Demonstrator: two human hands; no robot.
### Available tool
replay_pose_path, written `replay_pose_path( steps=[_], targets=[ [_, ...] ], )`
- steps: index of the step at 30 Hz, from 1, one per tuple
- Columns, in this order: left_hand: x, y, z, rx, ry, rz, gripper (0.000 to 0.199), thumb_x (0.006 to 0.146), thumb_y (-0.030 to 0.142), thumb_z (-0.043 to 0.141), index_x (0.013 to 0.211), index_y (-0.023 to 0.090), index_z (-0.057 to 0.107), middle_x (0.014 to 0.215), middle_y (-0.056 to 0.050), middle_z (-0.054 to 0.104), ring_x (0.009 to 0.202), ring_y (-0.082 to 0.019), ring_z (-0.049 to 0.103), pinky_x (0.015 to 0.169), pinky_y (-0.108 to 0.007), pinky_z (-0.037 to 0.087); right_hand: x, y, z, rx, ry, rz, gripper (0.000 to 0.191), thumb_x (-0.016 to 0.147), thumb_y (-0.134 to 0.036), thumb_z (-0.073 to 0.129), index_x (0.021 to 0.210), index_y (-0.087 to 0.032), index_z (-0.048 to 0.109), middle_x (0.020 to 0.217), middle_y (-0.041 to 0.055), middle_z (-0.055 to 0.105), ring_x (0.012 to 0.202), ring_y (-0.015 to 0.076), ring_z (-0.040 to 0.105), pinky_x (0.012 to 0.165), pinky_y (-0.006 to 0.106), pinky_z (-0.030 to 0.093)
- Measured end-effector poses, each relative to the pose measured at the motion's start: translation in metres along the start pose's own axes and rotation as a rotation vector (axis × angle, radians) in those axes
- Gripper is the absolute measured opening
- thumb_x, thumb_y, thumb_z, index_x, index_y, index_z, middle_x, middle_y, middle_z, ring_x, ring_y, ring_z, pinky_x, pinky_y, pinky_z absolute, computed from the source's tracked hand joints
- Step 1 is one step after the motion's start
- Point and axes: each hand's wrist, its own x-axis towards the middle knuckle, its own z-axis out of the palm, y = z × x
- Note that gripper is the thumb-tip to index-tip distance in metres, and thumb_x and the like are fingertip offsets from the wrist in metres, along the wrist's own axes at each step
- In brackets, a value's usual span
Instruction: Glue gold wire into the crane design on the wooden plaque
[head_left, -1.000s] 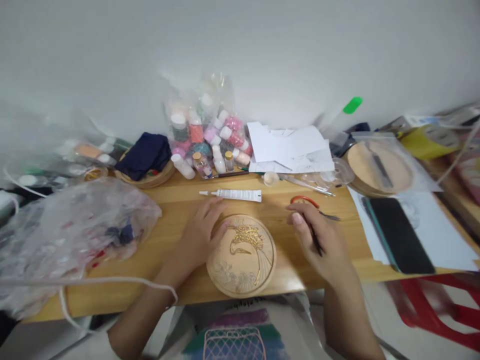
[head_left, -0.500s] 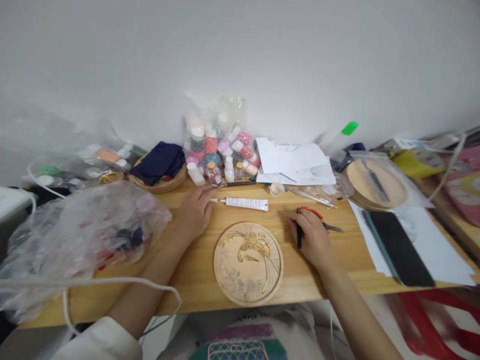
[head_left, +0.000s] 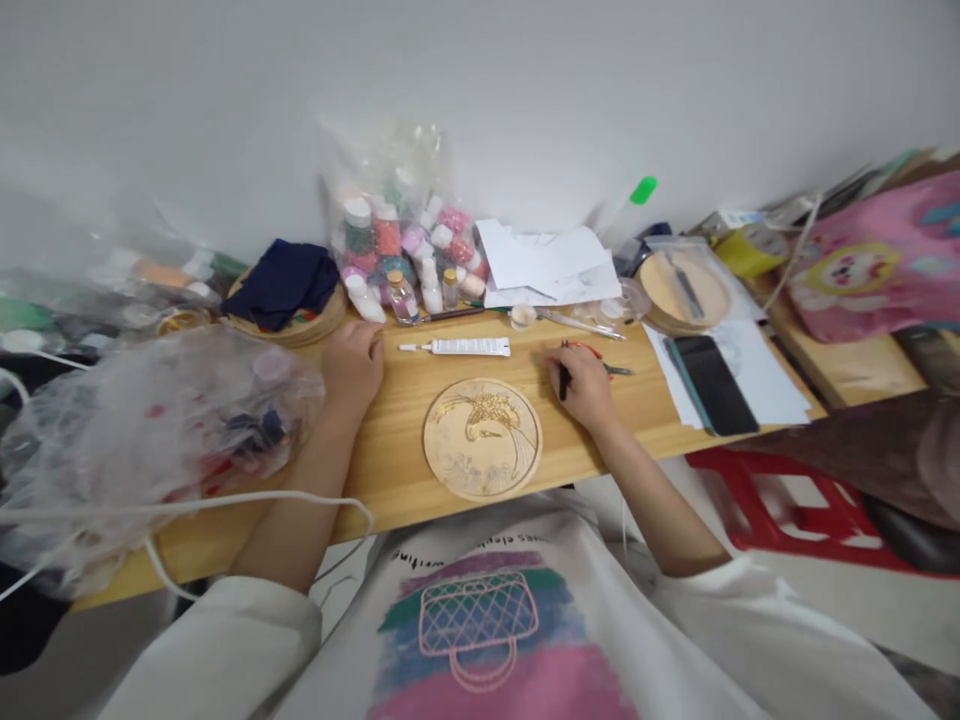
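Observation:
My left hand (head_left: 352, 368) rests palm down on the wooden table, its fingers loosely bent and nothing visible in them. Just right of it lies a white glue tube (head_left: 471, 347), nozzle pointing at the hand. My right hand (head_left: 586, 388) is closed over red-and-black-handled pliers (head_left: 621, 371); a black handle end shows by the thumb, the metal jaws point right, and the rest is covered. Between my forearms lies a round wooden board (head_left: 457, 455) with a crane design, partly outlined in gold. A dark pen-like tool (head_left: 454, 314) lies behind the tube.
Bagged bottles of coloured beads (head_left: 386, 235) stand against the wall, with white papers (head_left: 547, 262) beside them. A crumpled plastic bag (head_left: 150, 420) and a white cable (head_left: 285, 495) are at left. A phone (head_left: 712, 385) lies on paper at right. A red stool (head_left: 780, 510) is below.
The camera has tilted down and turned, so the table sits higher in view and my shirt shows more. My left hand has drawn back slightly from the pen-like tool. My right hand stays at the pliers.

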Motion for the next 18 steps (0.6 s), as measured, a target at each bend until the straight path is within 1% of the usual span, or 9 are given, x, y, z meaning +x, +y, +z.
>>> replay_pose_path(
  steps=[4,6,9,12,14,16,18],
  targets=[
    [-0.001,-0.007,-0.001,-0.003,0.068,0.035,0.027,0.089,0.022,0.046,0.094,0.018,0.072,0.089,-0.006,0.074,0.085,-0.021,0.067,0.075,-0.037,0.053,0.001,-0.001,0.002,0.011,0.007,0.027,0.022,0.089,-0.018,0.046,0.093,-0.019,0.068,0.085,0.0117,0.068,0.082,0.0266,0.060,0.076,0.038,0.046],
    [-0.002,-0.007,-0.006,-0.001,0.108,0.067,0.029,0.093,0.027,0.044,0.093,0.018,0.072,0.087,-0.003,0.073,0.085,-0.018,0.067,0.074,-0.036,0.052,0.000,-0.001,0.003,0.027,0.011,0.032,0.022,0.089,-0.018,0.046,0.092,-0.019,0.068,0.084,0.0114,0.068,0.082,0.0265,0.060,0.076,0.038,0.046],
    [-0.002,-0.002,-0.020,0.008,0.175,0.134,0.035,0.099,0.034,0.041,0.096,0.018,0.072,0.087,0.000,0.073,0.089,-0.015,0.067,0.074,-0.035,0.051,-0.001,0.000,0.006,0.059,0.030,0.033,0.021,0.089,-0.018,0.047,0.092,-0.020,0.067,0.081,0.0104,0.067,0.079,0.0259,0.059,0.073,0.037,0.045],
    [-0.002,0.010,-0.036,0.023,0.235,0.223,0.033,0.102,0.032,0.044,0.101,0.015,0.072,0.089,0.000,0.073,0.089,-0.014,0.067,0.077,-0.034,0.051,-0.001,0.000,0.007,0.102,0.067,0.030,0.020,0.087,-0.018,0.048,0.090,-0.020,0.067,0.079,0.0095,0.067,0.076,0.0251,0.059,0.071,0.037,0.046],
    [-0.004,0.022,-0.048,0.032,0.266,0.303,0.025,0.101,0.028,0.051,0.098,0.016,0.073,0.087,0.000,0.073,0.084,-0.013,0.067,0.075,-0.033,0.052,-0.001,-0.001,0.005,0.133,0.105,0.030,0.019,0.087,-0.018,0.048,0.090,-0.021,0.067,0.078,0.0088,0.067,0.075,0.0246,0.060,0.071,0.037,0.047],
    [-0.008,0.037,-0.059,0.039,0.275,0.393,0.018,0.098,0.022,0.057,0.092,0.018,0.073,0.086,-0.001,0.075,0.079,-0.014,0.067,0.072,-0.031,0.052,-0.002,-0.006,-0.002,0.168,0.152,0.033,0.019,0.089,-0.019,0.048,0.092,-0.021,0.067,0.078,0.0083,0.068,0.076,0.0242,0.062,0.072,0.037,0.048],
    [-0.015,0.054,-0.070,0.049,0.270,0.467,0.017,0.096,0.016,0.057,0.093,0.020,0.073,0.089,-0.003,0.075,0.080,-0.016,0.068,0.072,-0.032,0.053,-0.004,-0.016,-0.011,0.208,0.206,0.037,0.019,0.092,-0.020,0.047,0.095,-0.022,0.066,0.081,0.0078,0.070,0.078,0.0235,0.064,0.074,0.037,0.050]
  ],
)
